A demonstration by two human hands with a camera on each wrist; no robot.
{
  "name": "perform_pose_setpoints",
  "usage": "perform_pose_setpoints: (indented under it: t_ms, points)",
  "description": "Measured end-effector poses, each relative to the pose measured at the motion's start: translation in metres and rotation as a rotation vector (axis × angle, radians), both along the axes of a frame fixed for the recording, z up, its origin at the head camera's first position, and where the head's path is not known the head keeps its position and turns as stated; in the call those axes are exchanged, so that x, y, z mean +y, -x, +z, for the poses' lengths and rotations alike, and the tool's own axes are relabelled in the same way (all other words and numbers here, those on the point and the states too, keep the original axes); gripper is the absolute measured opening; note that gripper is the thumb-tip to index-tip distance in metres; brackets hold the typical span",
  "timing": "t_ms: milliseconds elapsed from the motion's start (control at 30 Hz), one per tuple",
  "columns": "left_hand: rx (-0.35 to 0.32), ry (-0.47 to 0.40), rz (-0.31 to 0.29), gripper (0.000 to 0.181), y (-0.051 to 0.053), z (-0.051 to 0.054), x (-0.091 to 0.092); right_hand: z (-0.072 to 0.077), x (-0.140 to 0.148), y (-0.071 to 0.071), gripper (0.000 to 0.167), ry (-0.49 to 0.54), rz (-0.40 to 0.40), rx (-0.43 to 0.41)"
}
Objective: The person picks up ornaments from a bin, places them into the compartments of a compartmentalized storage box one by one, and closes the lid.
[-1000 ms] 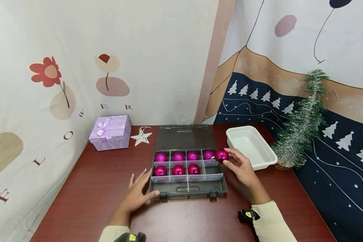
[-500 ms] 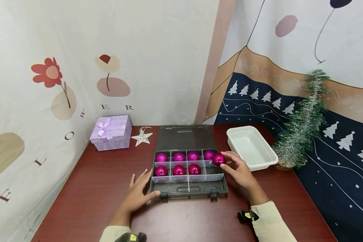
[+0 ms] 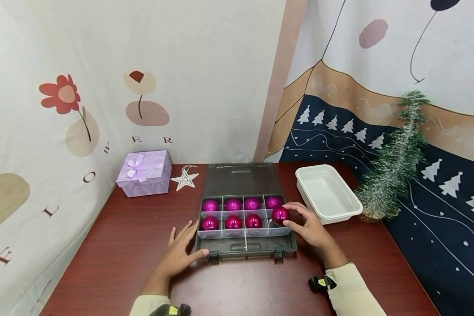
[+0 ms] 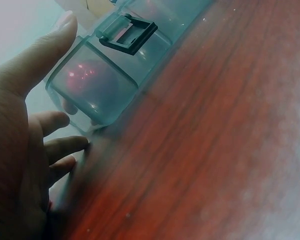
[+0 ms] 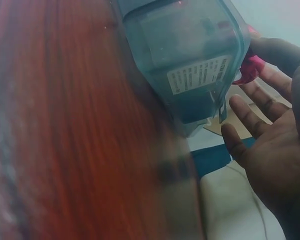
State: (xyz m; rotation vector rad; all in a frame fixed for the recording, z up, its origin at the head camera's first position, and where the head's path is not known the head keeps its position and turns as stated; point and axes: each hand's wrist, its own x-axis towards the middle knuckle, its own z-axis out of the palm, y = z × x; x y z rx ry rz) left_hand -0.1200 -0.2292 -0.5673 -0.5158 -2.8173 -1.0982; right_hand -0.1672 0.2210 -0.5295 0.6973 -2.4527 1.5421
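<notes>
A shiny magenta Christmas ball is pinched between the thumb and fingers of my right hand, over the right-hand compartment of the front row. Beneath it lies an open grey plastic divider box, its lid folded back. Glittery balls fill the back row, and shiny balls sit in the front row's other compartments. My left hand rests against the box's left side, fingers spread and thumb on the front corner. In the right wrist view, the held ball shows partly behind the box's wall.
A white plastic tub stands right of the box, beside a small frosted Christmas tree. At the back left are a lilac gift box and a white star ornament. Two latches stick out at the box's front edge.
My right hand has carried the shiny ball left and toward the front, from beside the back right compartment to over the front right one. The left hand has stayed in place.
</notes>
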Motion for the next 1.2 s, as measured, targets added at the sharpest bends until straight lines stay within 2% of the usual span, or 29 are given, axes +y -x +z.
perform_pose_setpoints:
  t_ms: [433,767,1033,1200]
  points:
    - [-0.006,-0.006,-0.004,0.098,-0.0016,0.0013,0.0006,-0.0045,-0.0028,0.0000,0.041,-0.041,0.005,0.011]
    - [-0.004,-0.001,-0.004,0.098,-0.0005,-0.0002,0.0003,-0.0057,-0.0023,0.0008,0.040,-0.071,0.015,-0.017]
    - [0.001,-0.009,-0.005,0.098,-0.0011,-0.0002,0.0001,-0.0070,-0.0009,0.0005,0.044,-0.105,0.047,-0.046]
    - [0.000,-0.018,-0.005,0.099,-0.0015,0.0002,-0.0001,-0.0072,-0.0001,0.0021,0.048,-0.090,0.054,-0.040]
